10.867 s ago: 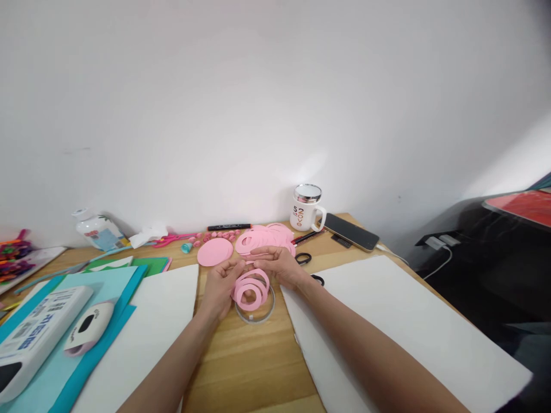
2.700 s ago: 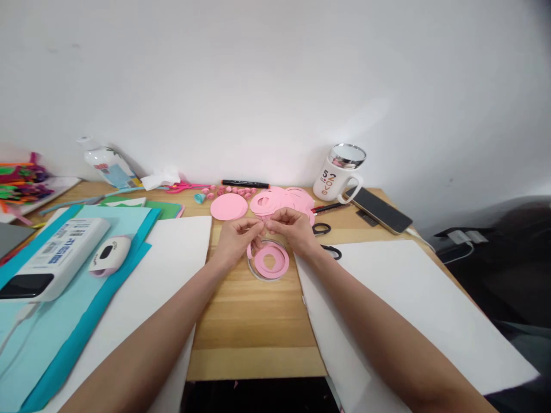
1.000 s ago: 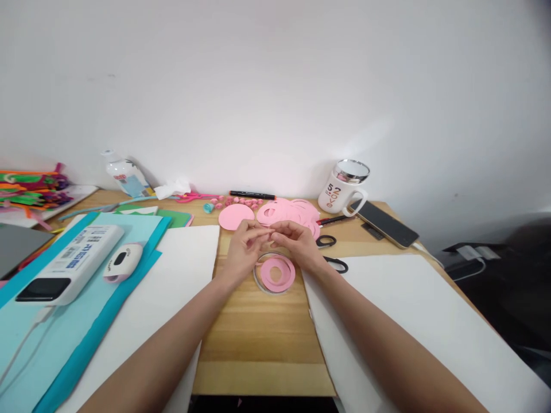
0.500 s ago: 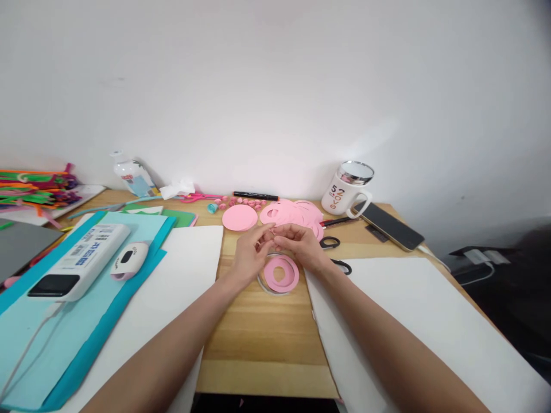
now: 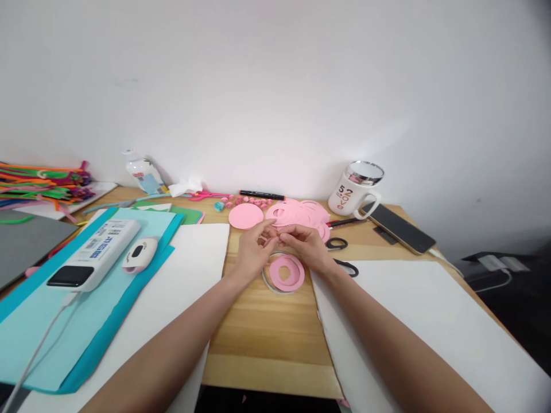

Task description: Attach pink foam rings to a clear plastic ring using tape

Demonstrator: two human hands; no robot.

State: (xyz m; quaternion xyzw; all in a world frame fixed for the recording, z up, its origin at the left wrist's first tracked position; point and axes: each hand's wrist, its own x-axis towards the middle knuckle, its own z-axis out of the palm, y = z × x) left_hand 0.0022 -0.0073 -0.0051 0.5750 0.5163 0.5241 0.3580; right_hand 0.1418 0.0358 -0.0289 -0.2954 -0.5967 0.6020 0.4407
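Observation:
My left hand [image 5: 257, 248] and my right hand [image 5: 306, 244] meet over the middle of the wooden table, fingertips pinched close together. Whatever lies between the fingers is small and hidden by them. Just below the hands, a pink paper ring [image 5: 297, 277] lies on a roll of clear tape [image 5: 267, 280]. Behind them is a pile of pink paper circles [image 5: 301, 213], several with curved cuts. A plain pink paper disc [image 5: 245, 216] lies left of the pile. Small pink paper rolls [image 5: 257, 202] sit further back.
Black-handled scissors [image 5: 337, 244] lie right of my hands, partly covered. A white mug [image 5: 355, 189] and a phone [image 5: 398, 228] stand and lie beyond. White sheets [image 5: 189, 258] flank the middle. At left are a power bank [image 5: 97, 252], pipe cleaners [image 5: 43, 186] and a tilted bottle [image 5: 144, 173].
The view has shifted slightly, so everything sits a little further right. My hands stay together at the same spot, their fingertips slightly rearranged.

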